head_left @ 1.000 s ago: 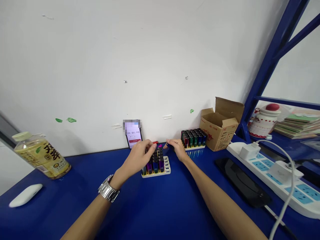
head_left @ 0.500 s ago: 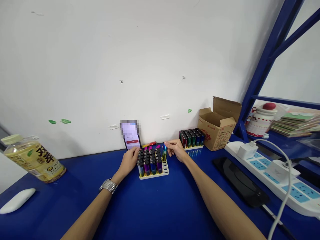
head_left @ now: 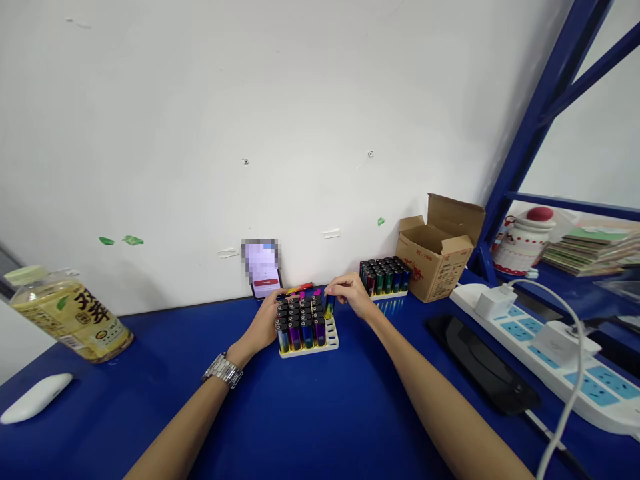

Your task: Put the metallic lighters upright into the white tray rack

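A: Hands?
B: Both at the lighters (head_left: pixel 300 327), standing upright in a cream tray (head_left: pixel 310 350) on the blue desk (head_left: pixel 240 420). Left hand (head_left: pixel 263 323), watch (head_left: pixel 223 370) on the wrist, is half curled, fingers against the left side of the block.
A: Right?
B: Right hand (head_left: pixel 353 295) is partly closed, fingers down at the far right corner, on or just beside the end lighter. Can't tell if either hand really has hold of one.
A: Around them?
B: Second tray (head_left: pixel 390 295) of lighters just right, nearly touching the right hand. Phone (head_left: pixel 263 280) propped on the wall behind, screen blurred. Open box (head_left: pixel 435 257) further right, then power strip (head_left: pixel 530 353). Bottle (head_left: pixel 70 313) and mouse (head_left: pixel 35 398) far left.
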The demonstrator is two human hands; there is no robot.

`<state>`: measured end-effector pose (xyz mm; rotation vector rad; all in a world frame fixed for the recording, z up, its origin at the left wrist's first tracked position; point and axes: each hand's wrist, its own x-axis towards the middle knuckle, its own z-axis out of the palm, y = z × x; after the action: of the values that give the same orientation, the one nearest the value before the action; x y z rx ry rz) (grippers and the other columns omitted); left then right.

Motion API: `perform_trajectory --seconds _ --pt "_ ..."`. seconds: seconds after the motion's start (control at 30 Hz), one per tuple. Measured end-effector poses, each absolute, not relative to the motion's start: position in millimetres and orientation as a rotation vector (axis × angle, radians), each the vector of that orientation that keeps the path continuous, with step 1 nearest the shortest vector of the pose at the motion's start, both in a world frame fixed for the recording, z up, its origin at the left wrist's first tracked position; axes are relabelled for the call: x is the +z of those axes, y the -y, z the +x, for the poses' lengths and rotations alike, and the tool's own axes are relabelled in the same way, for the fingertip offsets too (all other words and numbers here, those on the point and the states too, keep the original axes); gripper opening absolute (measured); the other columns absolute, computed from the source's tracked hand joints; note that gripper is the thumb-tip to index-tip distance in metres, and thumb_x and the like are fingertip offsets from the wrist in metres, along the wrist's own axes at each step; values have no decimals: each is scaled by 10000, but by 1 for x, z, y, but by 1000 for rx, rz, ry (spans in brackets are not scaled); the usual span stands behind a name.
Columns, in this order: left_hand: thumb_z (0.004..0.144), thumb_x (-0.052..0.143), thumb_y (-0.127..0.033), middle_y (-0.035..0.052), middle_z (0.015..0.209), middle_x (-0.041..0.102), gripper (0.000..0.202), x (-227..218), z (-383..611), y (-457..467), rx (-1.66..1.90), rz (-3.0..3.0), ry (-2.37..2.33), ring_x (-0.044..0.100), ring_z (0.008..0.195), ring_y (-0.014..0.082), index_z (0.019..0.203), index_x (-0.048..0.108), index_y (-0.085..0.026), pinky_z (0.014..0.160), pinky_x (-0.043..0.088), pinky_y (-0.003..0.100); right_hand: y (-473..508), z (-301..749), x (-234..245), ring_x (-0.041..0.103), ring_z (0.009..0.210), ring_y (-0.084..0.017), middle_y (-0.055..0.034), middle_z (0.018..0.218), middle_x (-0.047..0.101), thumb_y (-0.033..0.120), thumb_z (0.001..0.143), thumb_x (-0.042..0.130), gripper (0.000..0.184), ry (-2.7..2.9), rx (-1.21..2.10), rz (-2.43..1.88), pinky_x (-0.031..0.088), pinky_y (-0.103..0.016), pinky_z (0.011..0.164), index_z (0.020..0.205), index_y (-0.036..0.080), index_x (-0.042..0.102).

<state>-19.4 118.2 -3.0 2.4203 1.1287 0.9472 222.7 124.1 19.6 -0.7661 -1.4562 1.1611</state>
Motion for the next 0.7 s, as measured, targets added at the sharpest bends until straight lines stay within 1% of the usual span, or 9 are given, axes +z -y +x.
perform_trajectory --seconds 0.1,0.2,0.3,0.4,0.5,0.57,0.63,0.7 --pt "748 570 -228 129 1158 603 339 -4 -21 -120 920 2464 -1124 533 1108 292 1069 662 -172 958 447 447 -126 225 22 342 359 -72 33 363 451 272 619 684 154 1515 1096 -785 214 -228 387 559 133 709" --pt "759 557 -233 126 1142 617 324 -2 -21 -120 905 2490 -1103 537 1106 286 1059 663 -169 958 450 433 -126 226 27 330 374 -68 37 384 446 341 633 702 219 1621 1098 -800 220 -230 396 589 126 707" --pt "748 568 -234 110 1069 644 251 -1 -20 -120 887 2488 -1087 554 1060 269 963 680 -168 954 452 414 -125 227 34 325 415 -70 39 422 434 383 666 688 268 1762 1072 -845 233 -230 416 590 126 681" --pt "723 583 -224 105 1037 650 203 0 -20 -119 892 2443 -1118 567 1036 263 892 675 -159 939 463 406 -126 235 40 252 445 -62 52 426 341 364 731 633 317 1925 923 -923 183 -236 436 517 131 618" --pt "715 586 -213 117 1088 637 218 1 -20 -118 894 2361 -1157 591 1016 256 910 662 -153 928 474 405 -127 242 44 175 477 -62 56 432 263 331 771 580 381 2064 778 -964 132 -245 457 443 139 562" --pt "720 585 -221 121 1094 639 244 2 -21 -118 883 2321 -1170 598 1025 264 944 658 -159 934 473 419 -127 242 48 184 477 -66 53 426 288 330 762 589 347 2105 751 -982 139 -241 452 472 141 605" --pt "715 596 -242 123 1116 637 293 1 -21 -117 899 2307 -1170 586 1064 282 993 655 -171 956 460 441 -125 238 51 226 461 -71 48 424 344 347 731 629 289 2135 797 -978 166 -233 437 526 146 654" --pt "692 625 -261 125 1157 628 341 0 -21 -118 918 2319 -1161 565 1106 297 1024 655 -187 982 441 453 -124 233 51 276 439 -77 40 421 386 402 730 644 316 2165 903 -965 209 -230 429 543 148 667"
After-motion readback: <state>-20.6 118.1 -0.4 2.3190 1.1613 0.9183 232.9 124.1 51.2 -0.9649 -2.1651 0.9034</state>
